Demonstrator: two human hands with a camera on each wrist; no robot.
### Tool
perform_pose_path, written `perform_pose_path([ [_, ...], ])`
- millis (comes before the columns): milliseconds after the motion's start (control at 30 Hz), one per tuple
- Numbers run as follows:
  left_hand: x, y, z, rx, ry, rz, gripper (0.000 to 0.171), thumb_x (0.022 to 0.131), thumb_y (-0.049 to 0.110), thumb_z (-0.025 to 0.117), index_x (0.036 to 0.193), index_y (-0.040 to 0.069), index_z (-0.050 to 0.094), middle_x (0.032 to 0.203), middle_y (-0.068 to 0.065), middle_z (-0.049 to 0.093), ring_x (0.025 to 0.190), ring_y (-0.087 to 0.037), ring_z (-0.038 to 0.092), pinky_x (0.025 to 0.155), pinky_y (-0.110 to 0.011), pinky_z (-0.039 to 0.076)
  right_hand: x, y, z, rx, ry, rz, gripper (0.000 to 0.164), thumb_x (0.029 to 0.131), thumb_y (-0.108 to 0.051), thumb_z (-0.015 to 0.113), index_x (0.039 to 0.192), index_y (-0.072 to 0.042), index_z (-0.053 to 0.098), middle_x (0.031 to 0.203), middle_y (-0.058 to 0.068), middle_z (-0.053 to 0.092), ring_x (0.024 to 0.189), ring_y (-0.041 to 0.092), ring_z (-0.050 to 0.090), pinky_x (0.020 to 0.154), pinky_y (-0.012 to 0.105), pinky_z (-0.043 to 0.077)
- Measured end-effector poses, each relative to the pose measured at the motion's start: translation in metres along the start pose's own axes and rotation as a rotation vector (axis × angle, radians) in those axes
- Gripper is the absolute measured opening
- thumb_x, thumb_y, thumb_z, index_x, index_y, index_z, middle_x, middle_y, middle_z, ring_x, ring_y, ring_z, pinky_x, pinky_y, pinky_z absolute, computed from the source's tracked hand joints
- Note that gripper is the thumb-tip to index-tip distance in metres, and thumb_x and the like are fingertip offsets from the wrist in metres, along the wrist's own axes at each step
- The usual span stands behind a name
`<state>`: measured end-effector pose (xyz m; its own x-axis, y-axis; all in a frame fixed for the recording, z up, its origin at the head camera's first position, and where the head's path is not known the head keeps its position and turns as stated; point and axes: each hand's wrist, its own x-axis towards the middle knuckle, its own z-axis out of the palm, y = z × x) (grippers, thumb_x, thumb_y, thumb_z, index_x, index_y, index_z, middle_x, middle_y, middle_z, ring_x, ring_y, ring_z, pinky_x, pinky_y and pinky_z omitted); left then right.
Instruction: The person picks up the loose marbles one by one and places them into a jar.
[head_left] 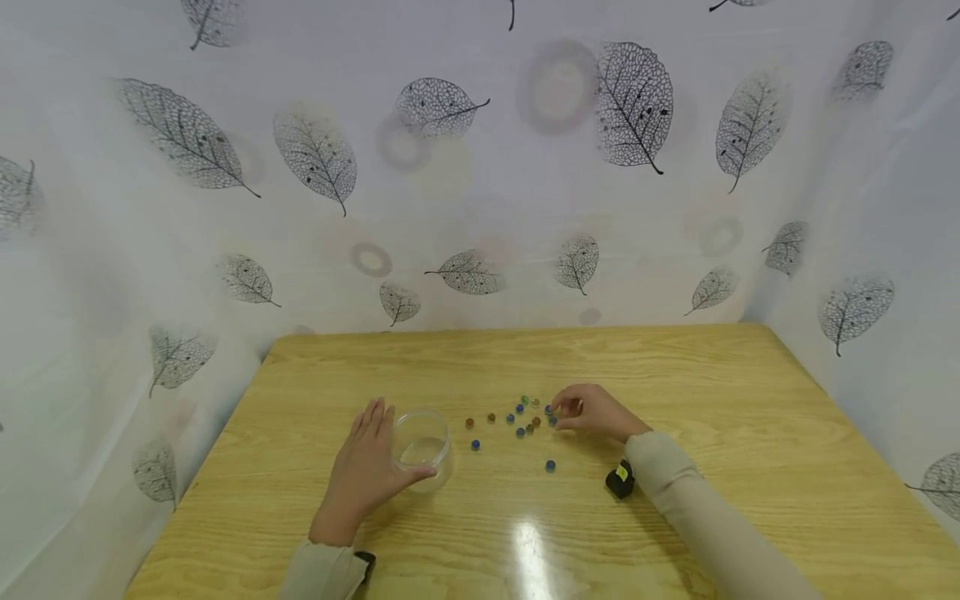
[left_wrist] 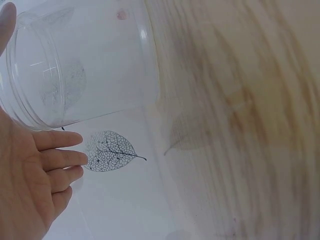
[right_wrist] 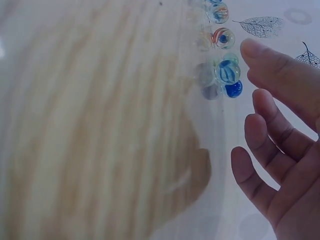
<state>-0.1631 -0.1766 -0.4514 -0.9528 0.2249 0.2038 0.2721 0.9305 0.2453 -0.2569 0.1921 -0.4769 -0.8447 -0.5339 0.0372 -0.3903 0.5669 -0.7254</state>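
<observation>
First, right hand: thumb and forefinger parted narrowly beside the glass marbles, presumably to suit their smallness; nothing visibly grasped. Left hand: unclenched, fingers straight, thumb spread about the clear jar, likely steadying it. Jar: upright, left of the marbles. Marbles: loose on the wooden table, between the hands.

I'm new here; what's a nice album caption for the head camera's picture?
Left fingers beside a clear jar, right fingers close to scattered glass marbles on a wood-grained table.
</observation>
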Motion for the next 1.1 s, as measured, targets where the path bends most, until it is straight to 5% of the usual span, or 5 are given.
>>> perform_pose_path([
  [1100,0.0007,0.0012,-0.0004,-0.008,-0.018,-0.017,0.113,0.067,0.072,0.065,0.139,-0.010,0.037,0.148,-0.028,0.032,0.140,-0.040,0.027,0.116,-0.051,0.024,0.0075,0.0024,-0.0003,-0.069,-0.084,0.011,0.012,0.078,-0.016,0.075,0.089,-0.012,0.073,0.072,-0.005,0.061,0.062,0.004,0.051,0.055,0.020,0.046],
])
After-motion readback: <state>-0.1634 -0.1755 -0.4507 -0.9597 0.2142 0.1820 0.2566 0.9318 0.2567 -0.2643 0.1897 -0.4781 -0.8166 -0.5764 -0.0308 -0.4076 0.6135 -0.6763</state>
